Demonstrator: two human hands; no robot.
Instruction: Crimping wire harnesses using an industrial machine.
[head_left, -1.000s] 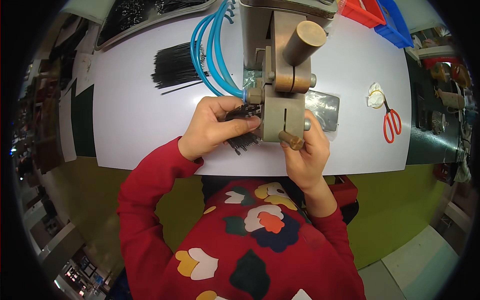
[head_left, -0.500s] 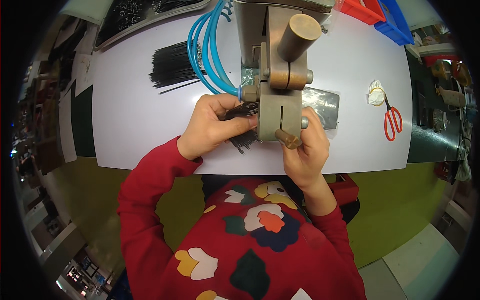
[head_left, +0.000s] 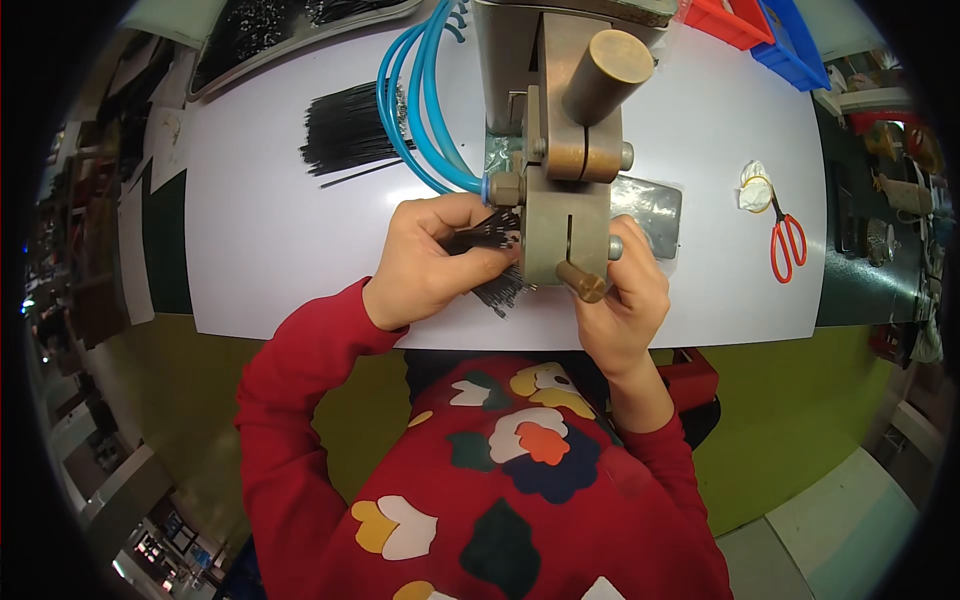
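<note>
My left hand (head_left: 432, 258) is closed around a bundle of short black wires (head_left: 497, 293), whose ends fan out below the thumb and above it. The bundle lies against the left side of a grey metal press head (head_left: 566, 232) with a brass-coloured lever (head_left: 585, 281) at its lower front. On the other side of that head is my right hand (head_left: 627, 305), its fingers bent inward. The fingertips are hidden behind the metal, so what they pinch does not show. Blue air hoses (head_left: 432, 110) run into a fitting on the head's left.
A pile of black wires (head_left: 350, 130) lies back left, below a metal tray (head_left: 290, 48) of more wires. A flat clear-wrapped grey packet (head_left: 655, 215) sits right of the press. Red-handled scissors (head_left: 788, 248) and a white banded bundle (head_left: 755, 188) lie farther right. Red (head_left: 728, 22) and blue bins (head_left: 793, 48) stand behind.
Both hands and the press appear shifted slightly to the right in the picture. My left thumb has moved a little on the wires, and their lower ends sit farther right.
</note>
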